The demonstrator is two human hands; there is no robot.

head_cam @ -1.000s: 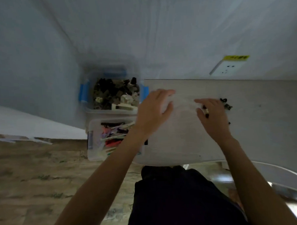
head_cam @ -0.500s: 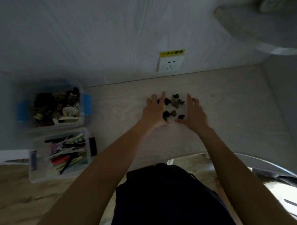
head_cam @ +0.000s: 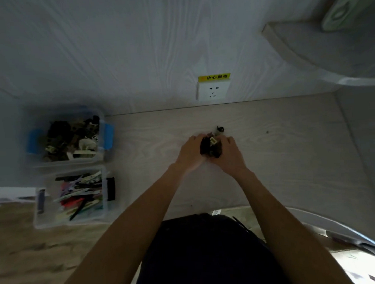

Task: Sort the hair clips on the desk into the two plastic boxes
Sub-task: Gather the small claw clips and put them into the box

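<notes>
Here both hands' fingers, left hand (head_cam: 191,151) & right hand (head_cam: 230,154), cup dark clips (head_cam: 210,148) (one stray (head_cam: 220,129) beyond).

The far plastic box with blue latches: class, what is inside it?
The far box holds a heap of small dark and cream claw clips. Whatever lies under that top layer is covered, and blur hides individual shapes.

Dim, perhaps wood-grain wall (head_cam: 113,48) with socket (head_cam: 213,92).
</notes>
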